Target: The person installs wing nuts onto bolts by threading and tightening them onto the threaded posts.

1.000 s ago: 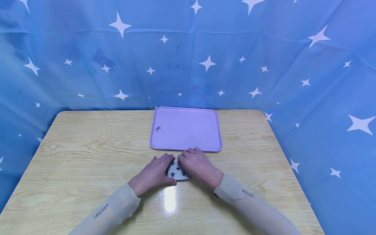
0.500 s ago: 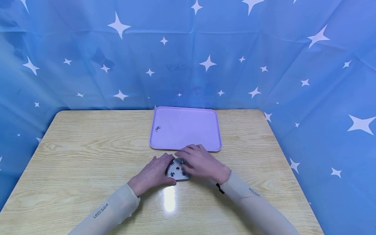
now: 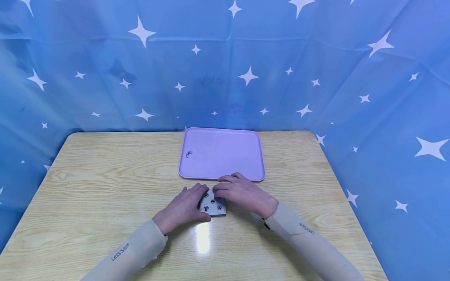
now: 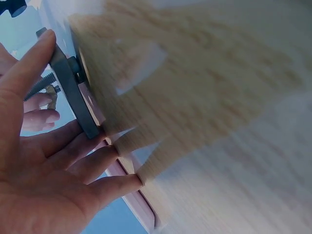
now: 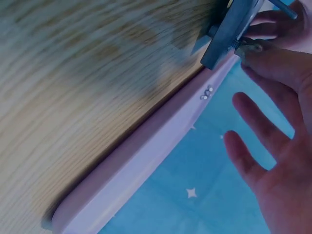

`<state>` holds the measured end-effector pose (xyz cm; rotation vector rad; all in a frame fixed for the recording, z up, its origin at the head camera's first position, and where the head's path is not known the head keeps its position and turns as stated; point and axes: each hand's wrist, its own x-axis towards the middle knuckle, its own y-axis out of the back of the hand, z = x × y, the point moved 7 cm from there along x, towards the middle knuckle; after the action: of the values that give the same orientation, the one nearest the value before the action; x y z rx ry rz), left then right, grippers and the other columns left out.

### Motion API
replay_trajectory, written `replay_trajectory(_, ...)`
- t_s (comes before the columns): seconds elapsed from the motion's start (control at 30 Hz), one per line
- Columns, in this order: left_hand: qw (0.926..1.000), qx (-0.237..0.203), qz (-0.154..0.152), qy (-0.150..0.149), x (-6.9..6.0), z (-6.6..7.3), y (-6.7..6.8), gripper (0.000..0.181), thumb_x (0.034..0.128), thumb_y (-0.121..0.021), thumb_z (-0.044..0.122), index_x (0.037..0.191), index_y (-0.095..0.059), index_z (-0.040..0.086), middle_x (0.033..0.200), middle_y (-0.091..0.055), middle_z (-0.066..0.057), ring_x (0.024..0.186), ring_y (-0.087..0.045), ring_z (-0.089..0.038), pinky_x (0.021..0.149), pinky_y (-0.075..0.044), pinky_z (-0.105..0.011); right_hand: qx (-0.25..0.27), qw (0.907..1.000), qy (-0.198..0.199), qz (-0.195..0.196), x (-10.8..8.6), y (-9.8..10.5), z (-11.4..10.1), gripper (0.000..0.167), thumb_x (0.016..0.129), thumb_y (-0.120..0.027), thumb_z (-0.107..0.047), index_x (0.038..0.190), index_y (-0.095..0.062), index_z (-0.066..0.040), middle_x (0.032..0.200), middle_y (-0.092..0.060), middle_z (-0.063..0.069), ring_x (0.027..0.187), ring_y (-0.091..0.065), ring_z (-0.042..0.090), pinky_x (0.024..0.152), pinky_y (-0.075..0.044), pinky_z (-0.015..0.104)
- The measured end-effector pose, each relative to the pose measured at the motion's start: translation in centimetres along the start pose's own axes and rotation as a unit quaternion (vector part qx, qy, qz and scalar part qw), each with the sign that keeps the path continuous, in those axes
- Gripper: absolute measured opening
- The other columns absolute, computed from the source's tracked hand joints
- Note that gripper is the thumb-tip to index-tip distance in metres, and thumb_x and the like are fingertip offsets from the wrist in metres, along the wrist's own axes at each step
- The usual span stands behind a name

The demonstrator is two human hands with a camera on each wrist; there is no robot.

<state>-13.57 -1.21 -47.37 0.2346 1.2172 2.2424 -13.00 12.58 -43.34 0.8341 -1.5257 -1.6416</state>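
Observation:
A grey square metal plate (image 3: 212, 203) with several round holes lies on the table, raised a little on short feet. My left hand (image 3: 186, 205) grips it from the left, thumb at the near edge and fingers at the far edge. A threaded bolt (image 4: 41, 85) stands up from the plate near that thumb. My right hand (image 3: 244, 195) is over the plate's far right corner. Between its thumb and index finger it pinches a small metal fastener (image 5: 246, 48) at a threaded shank; its exact kind is partly hidden. The other right fingers stand spread apart.
Behind the plate lies a shallow purple tray (image 3: 225, 152) with small metal parts (image 3: 188, 154) at its left side. The wooden table (image 3: 105, 175) extends to both sides. A blue curtain with white stars (image 3: 225, 78) hangs behind the table.
My right hand has lifted slightly and shifted right, its fingers changing from a closer bunch to a raised pinch at the corner. The left hand and plate stay in place.

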Motion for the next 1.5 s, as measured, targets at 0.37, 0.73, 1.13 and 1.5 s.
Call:
replay_trajectory(0.37, 0.9999, 0.009, -0.005, 0.009, 0.2, -0.2, -0.2, 0.083, 0.0710, -0.094, 0.037, 0.137, -0.057, 0.004, 0.124, -0.063, -0.009, 0.110, -0.060, -0.024, 0.112, -0.038, -0.067, -0.040, 0.9950, -0.042, 0.081, 1.0, -0.3, -0.7, 0.001, 0.096, -0.073, -0.019, 0.096, -0.072, -0.019, 0.090, -0.068, -0.006, 0.083, -0.061, 0.016, 0.069, -0.046, 0.029)
replay_trajectory(0.73, 1.0000, 0.007, 0.005, -0.002, 0.0, 0.0, -0.2, 0.081, 0.0698, -0.095, 0.036, 0.135, -0.058, 0.004, 0.119, -0.063, -0.007, 0.105, -0.060, -0.022, 0.110, -0.040, -0.069, 0.022, 0.9866, -0.126, 0.101, 0.9, -0.6, -0.5, 0.018, 0.097, -0.072, -0.028, 0.098, -0.072, -0.010, 0.087, -0.070, 0.001, 0.075, -0.065, 0.018, 0.061, -0.050, 0.031)
replay_trajectory(1.13, 1.0000, 0.002, 0.001, 0.007, 0.0, -0.1, -0.3, 0.083, 0.0703, -0.095, 0.034, 0.136, -0.058, 0.003, 0.132, -0.061, -0.013, 0.119, -0.060, -0.029, 0.113, -0.036, -0.069, 0.002, 0.9996, -0.007, -0.027, -0.6, 0.1, -0.1, 0.039, 0.104, -0.060, -0.011, 0.141, -0.062, -0.022, 0.147, -0.058, -0.008, 0.136, -0.052, 0.014, 0.096, -0.049, 0.038)
replay_trajectory(1.5, 1.0000, 0.007, -0.002, 0.004, 0.1, -0.1, -0.3, 0.082, 0.0709, -0.095, 0.036, 0.136, -0.057, 0.004, 0.130, -0.062, -0.011, 0.116, -0.059, -0.027, 0.111, -0.038, -0.069, -0.023, 0.9997, 0.010, -0.006, -0.2, -0.2, -0.2, 0.032, 0.102, -0.063, -0.014, 0.132, -0.067, -0.024, 0.137, -0.065, -0.011, 0.127, -0.056, 0.011, 0.091, -0.048, 0.034)
